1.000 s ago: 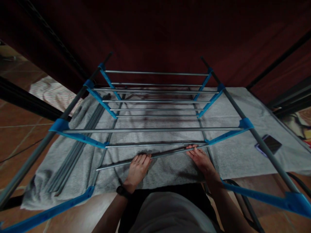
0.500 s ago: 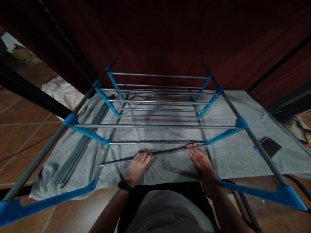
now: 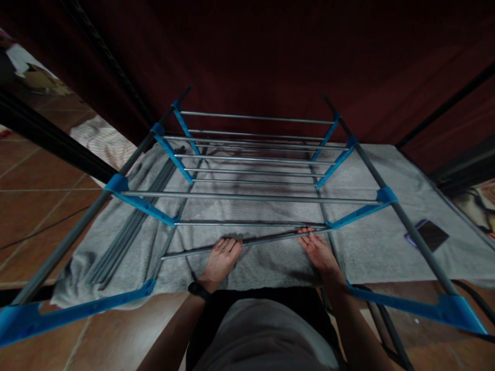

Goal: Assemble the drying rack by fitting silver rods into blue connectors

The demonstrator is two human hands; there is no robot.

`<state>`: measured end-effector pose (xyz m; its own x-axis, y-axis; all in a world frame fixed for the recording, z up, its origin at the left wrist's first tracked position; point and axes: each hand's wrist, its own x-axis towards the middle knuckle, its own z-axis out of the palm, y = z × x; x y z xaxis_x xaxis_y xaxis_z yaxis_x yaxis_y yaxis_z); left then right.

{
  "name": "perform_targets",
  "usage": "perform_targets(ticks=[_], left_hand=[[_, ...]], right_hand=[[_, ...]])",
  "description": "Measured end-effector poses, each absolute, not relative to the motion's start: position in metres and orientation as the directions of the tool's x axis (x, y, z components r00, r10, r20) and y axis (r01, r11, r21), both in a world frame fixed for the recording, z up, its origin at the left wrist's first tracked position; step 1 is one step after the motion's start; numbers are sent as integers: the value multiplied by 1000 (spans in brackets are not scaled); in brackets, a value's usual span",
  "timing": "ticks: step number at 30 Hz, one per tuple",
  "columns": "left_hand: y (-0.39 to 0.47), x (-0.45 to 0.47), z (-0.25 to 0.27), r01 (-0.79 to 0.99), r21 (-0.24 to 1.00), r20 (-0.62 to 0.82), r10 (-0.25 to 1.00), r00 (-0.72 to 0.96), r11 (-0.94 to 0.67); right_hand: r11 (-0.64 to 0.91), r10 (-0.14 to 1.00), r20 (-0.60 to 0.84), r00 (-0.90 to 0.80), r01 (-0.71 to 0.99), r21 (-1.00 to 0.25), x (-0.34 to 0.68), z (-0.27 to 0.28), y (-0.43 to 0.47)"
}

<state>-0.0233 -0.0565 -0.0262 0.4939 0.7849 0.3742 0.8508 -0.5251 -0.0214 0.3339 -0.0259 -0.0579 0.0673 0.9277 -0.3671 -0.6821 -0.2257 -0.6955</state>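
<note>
A grey metal tube (image 3: pixel 266 240) lies slightly slanted across the near part of a rack frame, its left end lower and free. My left hand (image 3: pixel 224 255) wraps round the tube left of its middle. Close to its right end, my right hand (image 3: pixel 317 251) holds the same tube in its fingers. That right end meets or nearly meets a blue plastic bracket (image 3: pixel 348 215); whether it sits inside I cannot tell. The rack has grey side poles, and several crossbars (image 3: pixel 247 197) run between its blue brackets. On the left, another blue bracket (image 3: pixel 147 206) carries the opposite crossbar ends.
Several loose grey tubes (image 3: pixel 131 232) lie at the left on a grey blanket (image 3: pixel 371 257). A dark phone-like device (image 3: pixel 429 234) rests on the blanket at the right. Dark red fabric (image 3: pixel 251 56) hangs behind the rack. Tiled floor (image 3: pixel 34 216) shows at the left.
Both hands keep hold of the tube, which stays almost in place with its right end near the bracket. The whole view has shifted slightly.
</note>
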Motion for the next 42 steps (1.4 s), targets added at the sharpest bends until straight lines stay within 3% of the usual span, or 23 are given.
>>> perform_targets(ticks=[17,31,42], left_hand=[[-56,-21,-24,854,-12,368,791,488,-521],[-56,-23,-29,860,-19,365,798,480,-509],[-54,-22,-30,866,69,329,831,449,-495]], right_hand=[[-235,932,-355,68,-633,-737,336,-55,-27],[-256,918,-391,58,-668,-698,333,-47,-27],[-274,919,-394,29,-670,-690,335,-44,-27]])
